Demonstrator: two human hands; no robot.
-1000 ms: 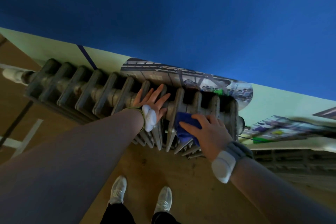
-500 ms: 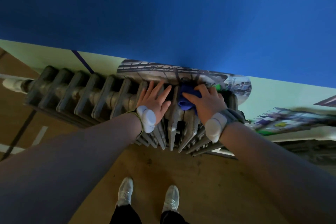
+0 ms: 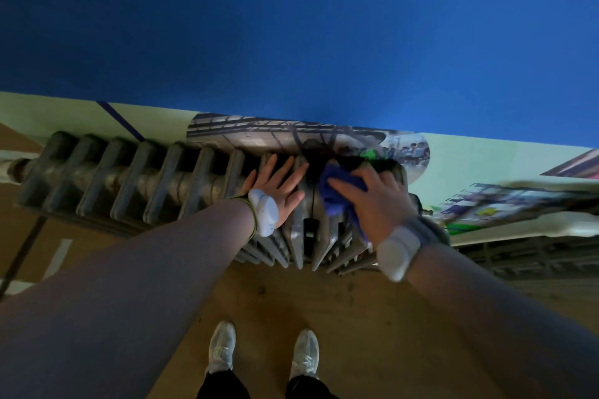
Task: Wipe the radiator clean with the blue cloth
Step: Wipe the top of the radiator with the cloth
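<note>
Radiator [image 3: 136,178] sections at the right end sit under your right hand [image 3: 377,204], which seems to press the blue cloth [image 3: 337,194] down while your flat left hand [image 3: 278,186] braces; the cloth could snag between sections.

Crumpled blue cloth [image 3: 337,194] atop right end of grey, grimy ribbed radiator [image 3: 136,181]

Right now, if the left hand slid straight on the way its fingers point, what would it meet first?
Probably the wall behind the radiator: the left hand lies flat on its top, fingers pointing that way. Depth is unclear.
</note>
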